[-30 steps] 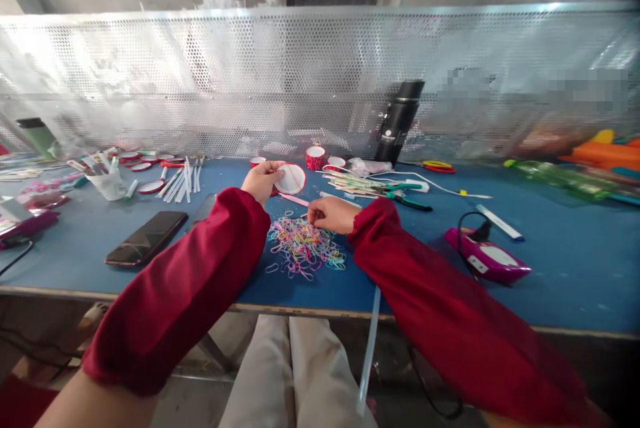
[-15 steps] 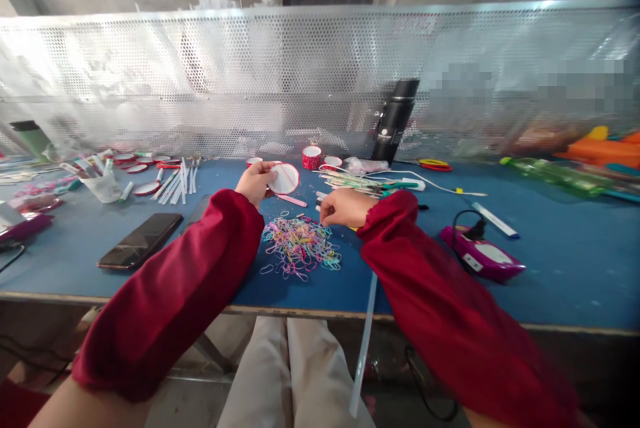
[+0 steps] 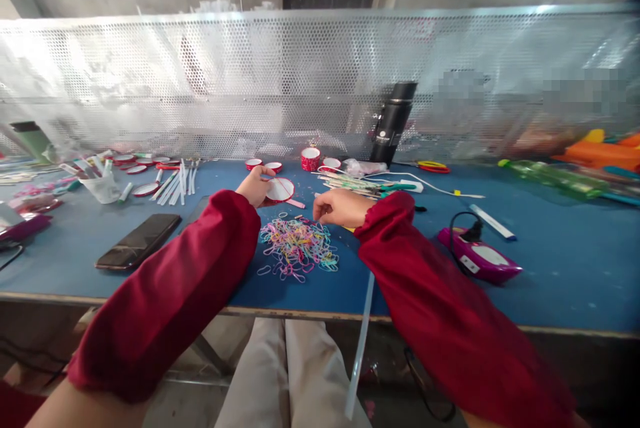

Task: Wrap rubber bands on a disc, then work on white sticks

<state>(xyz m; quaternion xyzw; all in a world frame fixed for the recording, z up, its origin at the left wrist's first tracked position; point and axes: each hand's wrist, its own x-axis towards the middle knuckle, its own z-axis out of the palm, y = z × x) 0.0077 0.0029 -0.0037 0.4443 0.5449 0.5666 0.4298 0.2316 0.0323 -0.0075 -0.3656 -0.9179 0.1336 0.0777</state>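
My left hand point(image 3: 255, 186) grips a round white disc with a red rim point(image 3: 280, 189), held low over the blue table point(image 3: 550, 281). My right hand point(image 3: 336, 207) hovers at the far edge of a heap of small coloured rubber bands point(image 3: 297, 247), its fingers pinched together; what they pinch is too small to make out. Both arms wear dark red sleeves. A pink strip point(image 3: 296, 203) lies just beyond the heap, between the two hands.
A black phone point(image 3: 138, 241) lies left. A purple device with a black cable point(image 3: 479, 259) sits right. A black flask point(image 3: 391, 124), red-and-white cups point(image 3: 311, 158), sticks and pliers point(image 3: 370, 185) stand behind. Straws and lids point(image 3: 170, 185) lie far left. A perforated metal screen point(image 3: 200, 81) closes the back.
My left hand has lowered the disc and tilted it flatter towards the table. My right hand lifted from the heap's top and shifted slightly up and right.
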